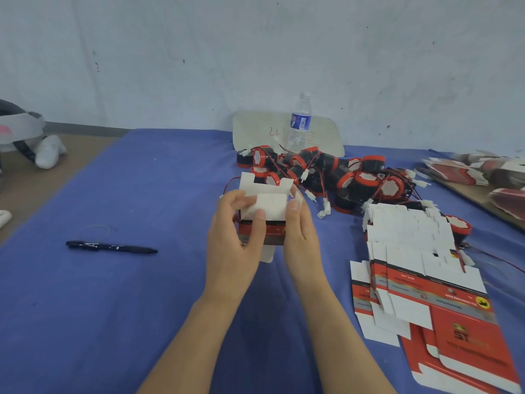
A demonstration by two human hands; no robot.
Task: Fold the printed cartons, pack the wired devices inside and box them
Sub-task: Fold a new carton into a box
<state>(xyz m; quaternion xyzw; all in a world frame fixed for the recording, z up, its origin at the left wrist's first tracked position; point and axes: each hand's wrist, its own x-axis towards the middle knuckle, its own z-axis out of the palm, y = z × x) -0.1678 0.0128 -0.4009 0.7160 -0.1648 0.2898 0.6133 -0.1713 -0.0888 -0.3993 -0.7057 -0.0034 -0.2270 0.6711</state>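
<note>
A small red and white printed carton (270,211) is held above the blue cloth, its white end flaps open at the top. My left hand (235,237) grips its left side, thumb pressing a white flap down. On the carton's right side my right hand (301,234) holds on, its fingers behind the flaps. A pile of red and black wired devices (335,174) with white plugs lies behind the carton. Several flat printed cartons (426,282) lie fanned out at the right.
A black marker pen (110,247) lies on the blue cloth (142,308) at the left. A plastic water bottle (299,123) stands on a white board by the wall. More flat cartons (477,169) sit on a brown board at the far right.
</note>
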